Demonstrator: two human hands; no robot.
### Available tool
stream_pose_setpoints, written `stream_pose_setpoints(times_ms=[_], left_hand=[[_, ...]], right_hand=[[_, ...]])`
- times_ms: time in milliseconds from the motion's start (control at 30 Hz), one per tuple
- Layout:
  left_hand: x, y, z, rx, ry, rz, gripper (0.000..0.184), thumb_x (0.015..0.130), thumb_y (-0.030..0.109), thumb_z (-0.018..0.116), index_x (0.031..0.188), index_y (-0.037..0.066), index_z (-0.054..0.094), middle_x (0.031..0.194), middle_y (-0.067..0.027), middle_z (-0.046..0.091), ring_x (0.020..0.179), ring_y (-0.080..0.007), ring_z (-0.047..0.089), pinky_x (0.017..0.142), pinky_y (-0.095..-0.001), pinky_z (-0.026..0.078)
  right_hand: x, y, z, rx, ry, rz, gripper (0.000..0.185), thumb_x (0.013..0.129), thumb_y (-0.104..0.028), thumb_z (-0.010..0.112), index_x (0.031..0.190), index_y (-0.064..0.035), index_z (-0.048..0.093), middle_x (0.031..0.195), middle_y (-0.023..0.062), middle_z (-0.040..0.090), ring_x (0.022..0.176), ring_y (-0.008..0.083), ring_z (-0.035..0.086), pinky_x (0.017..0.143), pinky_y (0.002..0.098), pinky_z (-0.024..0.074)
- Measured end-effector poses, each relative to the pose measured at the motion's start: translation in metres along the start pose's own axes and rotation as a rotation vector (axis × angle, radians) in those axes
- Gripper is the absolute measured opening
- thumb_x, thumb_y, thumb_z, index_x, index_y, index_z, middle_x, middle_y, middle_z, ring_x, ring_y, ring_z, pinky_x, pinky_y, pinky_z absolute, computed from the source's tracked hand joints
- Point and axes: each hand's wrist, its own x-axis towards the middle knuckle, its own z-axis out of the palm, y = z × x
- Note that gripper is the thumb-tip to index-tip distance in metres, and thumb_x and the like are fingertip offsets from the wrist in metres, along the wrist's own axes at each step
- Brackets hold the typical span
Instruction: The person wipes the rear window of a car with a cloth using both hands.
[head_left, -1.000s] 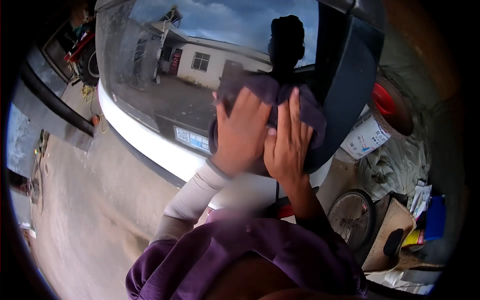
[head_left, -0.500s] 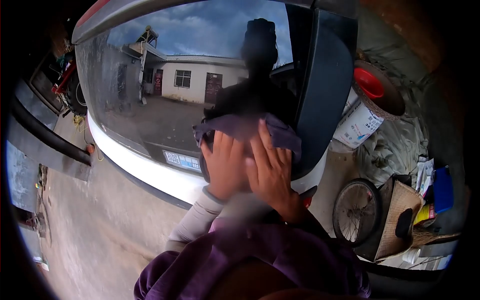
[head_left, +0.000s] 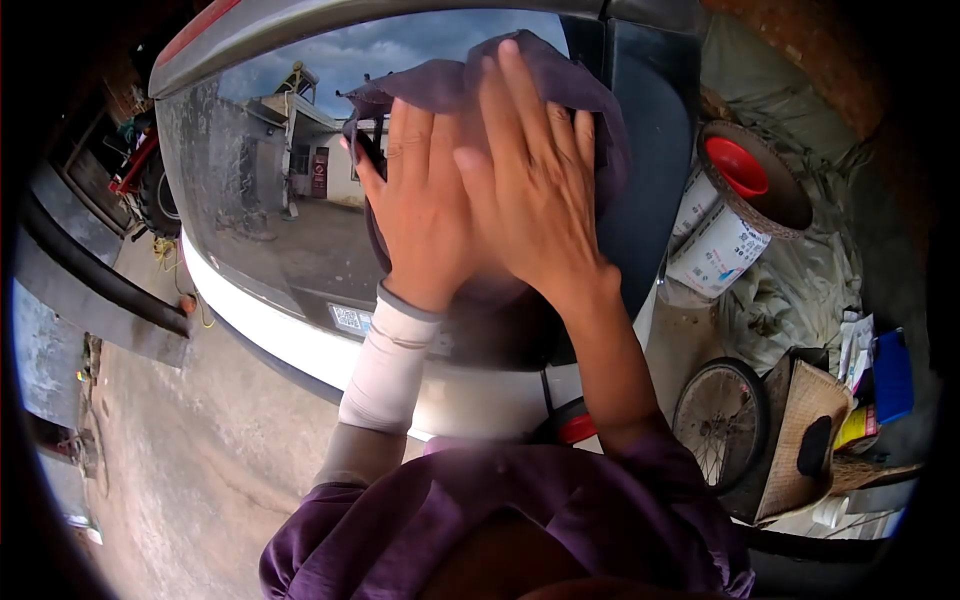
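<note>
A dark purple cloth point(head_left: 433, 88) lies against the dark rear window point(head_left: 300, 235) of a vehicle. My left hand point(head_left: 425, 205) presses flat on its left part, fingers stretched upward and thumb out to the side. Just right of it, my right hand point(head_left: 545, 195) lies flat on the same cloth with fingers spread. Neither hand is clenched. The cloth's edges stick out past my fingertips and to the right, while its middle is hidden under both hands. Below the glass, a sticker with a square code point(head_left: 348, 318) shows partly beside my left wrist.
On the right stand white printed buckets point(head_left: 715, 250), with a red basin point(head_left: 737, 165) on top. Lower right are a spoked wheel point(head_left: 718, 420) and a woven basket point(head_left: 800, 440). The vehicle's white bumper point(head_left: 270, 320) runs below the window, above the concrete floor point(head_left: 200, 460).
Both hands and the cloth have slid up the window, from near its lower edge to its upper part. My forearms now reach further out.
</note>
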Motion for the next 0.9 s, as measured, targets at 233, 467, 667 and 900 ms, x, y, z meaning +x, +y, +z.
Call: stream_pose_setpoints(times_ms=[233, 467, 667, 900], left_hand=[[-0.039, -0.001, -0.006, -0.046, -0.049, -0.020, 0.057, 0.099, 0.030, 0.046, 0.147, -0.001, 0.043, 0.153, -0.0202, 0.042, 0.146, -0.0390, 0.034, 0.117, -0.0609, 0.015], [-0.086, 0.005, -0.016, -0.062, -0.147, -0.092, 0.046, 0.096, 0.028, 0.050, 0.131, -0.001, 0.052, 0.149, -0.0241, 0.043, 0.145, -0.0436, 0.033, 0.116, -0.0651, 0.010], [-0.054, -0.001, -0.020, -0.158, -0.105, 0.052, 0.037, 0.091, 0.030, 0.057, 0.118, 0.005, 0.064, 0.131, -0.0163, 0.057, 0.135, -0.0361, 0.047, 0.112, -0.0756, 0.010], [-0.015, -0.038, -0.013, -0.221, 0.073, 0.169, 0.026, 0.093, 0.030, 0.055, 0.105, 0.011, 0.068, 0.123, -0.0079, 0.064, 0.133, -0.0275, 0.054, 0.116, -0.0718, 0.012]], right_hand=[[-0.034, -0.013, -0.020, 0.075, -0.241, 0.070, 0.064, 0.090, -0.027, 0.061, 0.144, 0.0029, 0.045, 0.155, 0.0184, 0.039, 0.123, 0.0365, 0.050, 0.110, 0.0514, 0.0313], [-0.098, -0.031, -0.020, 0.157, -0.334, 0.083, 0.067, 0.092, -0.033, 0.060, 0.149, -0.0007, 0.043, 0.152, 0.0209, 0.043, 0.106, 0.0354, 0.057, 0.095, 0.0459, 0.0396], [-0.066, -0.020, -0.014, 0.017, -0.247, 0.071, 0.059, 0.103, -0.035, 0.044, 0.146, 0.0069, 0.042, 0.158, 0.0278, 0.033, 0.117, 0.0436, 0.052, 0.100, 0.0500, 0.0371], [-0.036, -0.028, 0.023, -0.205, -0.028, -0.017, 0.067, 0.106, -0.050, 0.029, 0.143, 0.0040, 0.045, 0.160, 0.0266, 0.029, 0.099, 0.0372, 0.053, 0.091, 0.0472, 0.0352]])
